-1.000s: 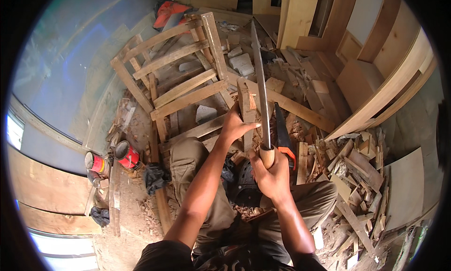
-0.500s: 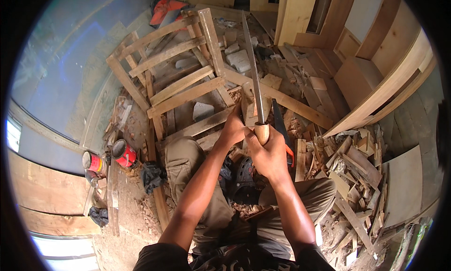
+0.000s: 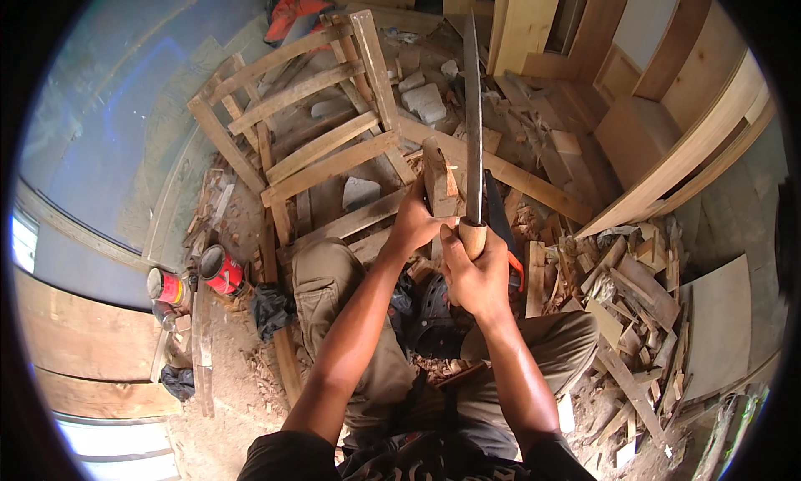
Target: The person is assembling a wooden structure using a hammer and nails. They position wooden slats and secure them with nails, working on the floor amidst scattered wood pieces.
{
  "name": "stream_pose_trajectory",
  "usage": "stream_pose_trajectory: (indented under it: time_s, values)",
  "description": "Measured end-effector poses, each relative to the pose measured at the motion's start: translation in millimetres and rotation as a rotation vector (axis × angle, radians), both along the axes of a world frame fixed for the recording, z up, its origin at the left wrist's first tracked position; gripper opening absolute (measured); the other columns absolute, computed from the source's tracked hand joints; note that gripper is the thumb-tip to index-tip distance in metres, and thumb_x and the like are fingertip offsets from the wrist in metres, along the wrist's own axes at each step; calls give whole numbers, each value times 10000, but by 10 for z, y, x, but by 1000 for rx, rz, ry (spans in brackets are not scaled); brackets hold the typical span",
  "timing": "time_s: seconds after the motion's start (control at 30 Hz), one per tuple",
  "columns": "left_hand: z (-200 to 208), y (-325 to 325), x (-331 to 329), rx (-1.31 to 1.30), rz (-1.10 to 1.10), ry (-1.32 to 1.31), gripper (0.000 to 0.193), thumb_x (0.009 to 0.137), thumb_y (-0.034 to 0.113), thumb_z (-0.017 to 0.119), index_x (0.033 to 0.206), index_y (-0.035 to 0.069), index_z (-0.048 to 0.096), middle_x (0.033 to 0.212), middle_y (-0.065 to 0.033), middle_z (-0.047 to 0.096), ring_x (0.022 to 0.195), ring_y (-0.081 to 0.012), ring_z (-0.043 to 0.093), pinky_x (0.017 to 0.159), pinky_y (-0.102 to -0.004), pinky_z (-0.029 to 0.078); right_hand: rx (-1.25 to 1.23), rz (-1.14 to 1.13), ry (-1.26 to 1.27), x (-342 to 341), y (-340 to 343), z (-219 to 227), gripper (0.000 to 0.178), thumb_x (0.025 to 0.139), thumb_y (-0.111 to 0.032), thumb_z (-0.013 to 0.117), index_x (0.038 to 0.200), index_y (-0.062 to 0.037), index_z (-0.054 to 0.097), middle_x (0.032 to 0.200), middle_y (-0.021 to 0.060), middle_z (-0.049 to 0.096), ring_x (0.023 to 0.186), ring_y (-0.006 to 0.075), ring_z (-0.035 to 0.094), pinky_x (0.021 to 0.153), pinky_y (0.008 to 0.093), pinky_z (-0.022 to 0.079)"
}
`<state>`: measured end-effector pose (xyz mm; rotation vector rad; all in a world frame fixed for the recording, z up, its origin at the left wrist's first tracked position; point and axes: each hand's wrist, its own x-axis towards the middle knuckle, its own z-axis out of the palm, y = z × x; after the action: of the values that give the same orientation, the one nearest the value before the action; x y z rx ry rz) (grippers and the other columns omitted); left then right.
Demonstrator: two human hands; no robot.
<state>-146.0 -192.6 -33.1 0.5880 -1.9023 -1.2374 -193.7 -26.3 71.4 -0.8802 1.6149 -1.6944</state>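
My right hand [image 3: 480, 272] is closed round the wooden handle of a machete [image 3: 474, 130], whose long, straight blade points away from me and up. Beside the blade, my left hand [image 3: 410, 224] grips a short wood block [image 3: 440, 181] with a chipped, paler patch on its side. The two hands are close together above my bent legs. Partly hidden behind my right hand is a hand saw [image 3: 516, 268] with a dark blade and an orange handle.
A wooden frame [image 3: 334, 151] of slats lies tilted ahead on the left. Red cans [image 3: 221, 271] stand at left. Heaped wood offcuts [image 3: 638, 302] lie to the right, under a wooden cabinet-like structure [image 3: 667, 147]. A long plank [image 3: 526, 181] crosses the floor beyond my hands.
The machete blade has swung slightly right and turned, showing more of its flat side. The wood block has turned and tilted in my left hand, its chipped side now in view.
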Motion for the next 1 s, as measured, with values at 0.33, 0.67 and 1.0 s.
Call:
stream_pose_trajectory:
  time_s: [0.33, 0.67, 1.0]
  values:
    - [-2, -77, 114, -122, 56, -70, 679, 674, 97, 888, 1267, -9, 576, 1148, -170, 685, 1049, -274, 690, 904, -381, 549, -52, 121, -245, 48, 45, -11, 126, 965, -141, 643, 953, -16, 639, 646, -22, 570, 570, 55, 541, 507, 258, 430]
    - [-121, -138, 70, -127, -58, -48, 647, 657, 114, 910, 1224, -2, 621, 1118, -171, 691, 1025, -285, 685, 895, -405, 549, 12, 175, -89, 47, 49, -318, 116, 962, -99, 620, 908, 3, 617, 643, 3, 562, 495, 87, 519, 439, 269, 401]
    - [-81, -144, 110, -3, -61, -82, 624, 655, 90, 908, 1190, -6, 601, 1132, -181, 660, 1049, -309, 662, 901, -416, 538, 127, 186, -40, 68, 84, -462, 174, 955, -101, 636, 814, -11, 587, 625, 4, 544, 487, 98, 506, 438, 280, 396]
